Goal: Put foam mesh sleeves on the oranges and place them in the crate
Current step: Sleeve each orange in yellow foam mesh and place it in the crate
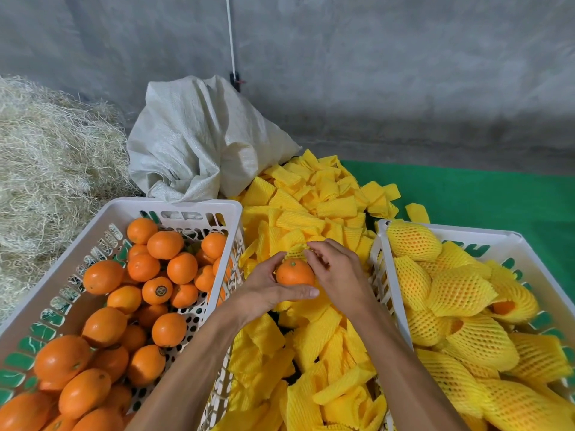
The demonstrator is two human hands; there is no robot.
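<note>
My left hand (267, 290) grips a bare orange (294, 272) above the pile of yellow foam mesh sleeves (311, 213). Fingers of my right hand (336, 269) pinch the edge of one yellow sleeve (297, 249) at the orange's far side. The white crate on the left (174, 206) holds several bare oranges (155, 290). The white crate on the right (485, 233) holds several oranges wrapped in yellow sleeves (460, 293).
A white woven sack (199, 135) stands behind the left crate. Pale straw (53, 169) is heaped at far left. Green matting (485, 194) covers the floor at right, and a grey concrete wall (373, 73) rises behind.
</note>
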